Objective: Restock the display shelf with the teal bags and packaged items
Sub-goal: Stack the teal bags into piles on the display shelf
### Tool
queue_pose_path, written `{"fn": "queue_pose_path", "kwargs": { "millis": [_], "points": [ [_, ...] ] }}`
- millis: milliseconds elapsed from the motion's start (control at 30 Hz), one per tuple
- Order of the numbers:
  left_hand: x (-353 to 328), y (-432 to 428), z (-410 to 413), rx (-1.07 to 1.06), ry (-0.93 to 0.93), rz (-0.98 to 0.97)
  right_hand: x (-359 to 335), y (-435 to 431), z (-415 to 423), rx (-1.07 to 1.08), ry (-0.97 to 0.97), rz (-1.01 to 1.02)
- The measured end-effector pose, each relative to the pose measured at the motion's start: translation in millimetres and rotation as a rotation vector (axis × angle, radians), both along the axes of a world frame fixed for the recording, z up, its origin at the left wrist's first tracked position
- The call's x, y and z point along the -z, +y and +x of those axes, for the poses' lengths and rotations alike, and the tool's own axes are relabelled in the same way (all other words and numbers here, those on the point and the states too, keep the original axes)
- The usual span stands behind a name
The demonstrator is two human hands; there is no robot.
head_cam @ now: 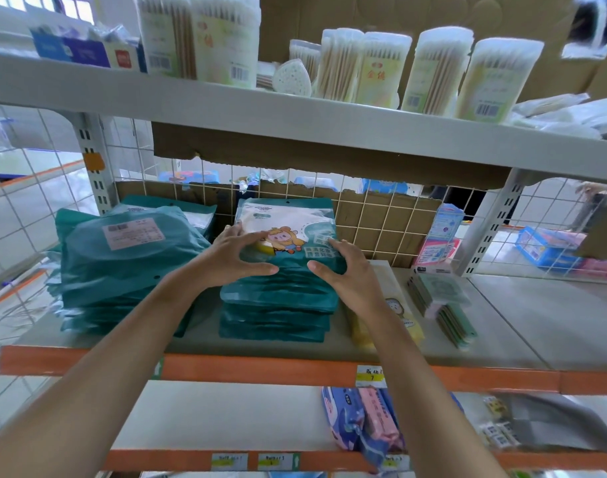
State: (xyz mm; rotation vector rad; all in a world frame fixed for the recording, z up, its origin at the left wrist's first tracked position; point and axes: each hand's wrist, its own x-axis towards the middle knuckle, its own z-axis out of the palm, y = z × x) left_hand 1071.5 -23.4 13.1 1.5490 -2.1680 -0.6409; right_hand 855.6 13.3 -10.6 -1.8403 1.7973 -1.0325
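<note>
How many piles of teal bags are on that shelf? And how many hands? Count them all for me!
Teal bag piles: 2, the left pile and the middle pile
Hands: 2, the left hand and the right hand
Total: 4

teal bags (278, 298), orange shelf edge (260, 369), white wire grid (381, 215)

Shop: metal display shelving (295, 108), price labels (371, 376) on orange edge strips, stacked packaged goods (433, 74).
</note>
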Motion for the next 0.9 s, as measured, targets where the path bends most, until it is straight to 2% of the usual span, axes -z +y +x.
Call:
{"fn": "queue_pose_path", "kwargs": {
  "millis": [100, 300, 400, 500, 600, 900],
  "points": [
    [0, 5, -5, -0.013, -0.07, -0.026, -4, 1, -2, -0.023, 0.077, 0.007],
    [0, 15, -4, -0.043, -0.058, -0.035, -7, 9, -1, -0.017, 0.188, -0.017],
    [2, 24, 2, -0.089, -0.05, -0.154, -7, 14, -3, 0.02, 0.375, -0.084],
    [7, 33, 17, -0.129, -0.148, -0.315, -8, 15, 3, -0.004, 0.54, -0.118],
    [9, 40, 34, -0.15, -0.241, -0.36, -7, 18, 17, -0.036, 0.637, -0.157],
    [-1, 33, 108, -0.163, -0.279, -0.405, -20, 15, 93, -0.091, 0.623, -0.195]
  ]
}}
